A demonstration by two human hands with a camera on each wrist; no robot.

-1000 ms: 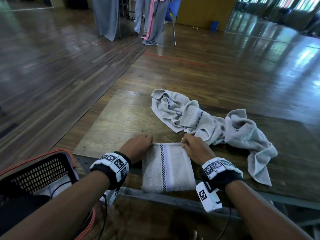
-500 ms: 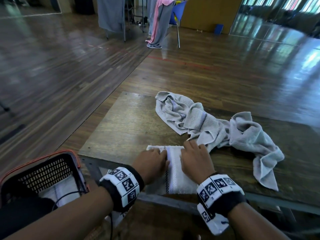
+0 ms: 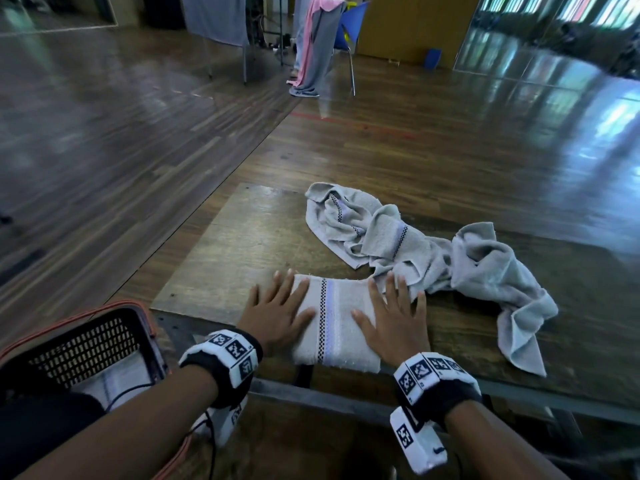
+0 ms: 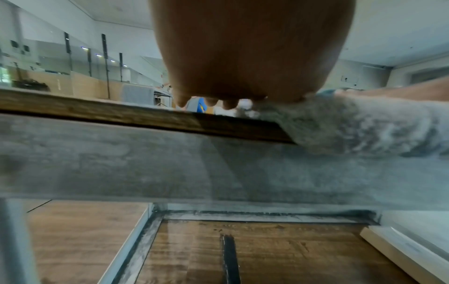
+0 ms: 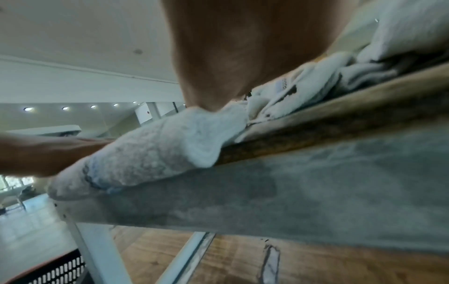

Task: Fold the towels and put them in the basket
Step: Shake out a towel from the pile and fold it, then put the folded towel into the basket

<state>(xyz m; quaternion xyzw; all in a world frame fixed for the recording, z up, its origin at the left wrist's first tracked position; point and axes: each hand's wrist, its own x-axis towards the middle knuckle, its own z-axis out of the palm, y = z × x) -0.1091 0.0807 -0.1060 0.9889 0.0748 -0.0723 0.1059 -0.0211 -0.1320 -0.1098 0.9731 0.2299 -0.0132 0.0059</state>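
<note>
A folded grey towel (image 3: 337, 327) with a checkered and lilac stripe lies at the near edge of the wooden table (image 3: 249, 244). My left hand (image 3: 277, 313) lies flat on its left side, fingers spread. My right hand (image 3: 394, 317) lies flat on its right side. Behind it sits a crumpled heap of grey towels (image 3: 433, 251). The black basket (image 3: 86, 344) with an orange rim stands low at the left, with a pale folded towel (image 3: 114, 382) inside. From the wrist views the folded towel (image 4: 352, 124) (image 5: 155, 151) overhangs the table edge.
A metal table frame (image 3: 332, 400) runs below the near edge. Cables (image 3: 207, 431) hang from my left wrist by the basket. Far off on the wooden floor stands a blue chair (image 3: 346, 32) draped with grey and pink cloth.
The towel has been folded in half, shorter than a second ago. Both hands have gone from pinching its far edge to lying flat and spread on top of it.
</note>
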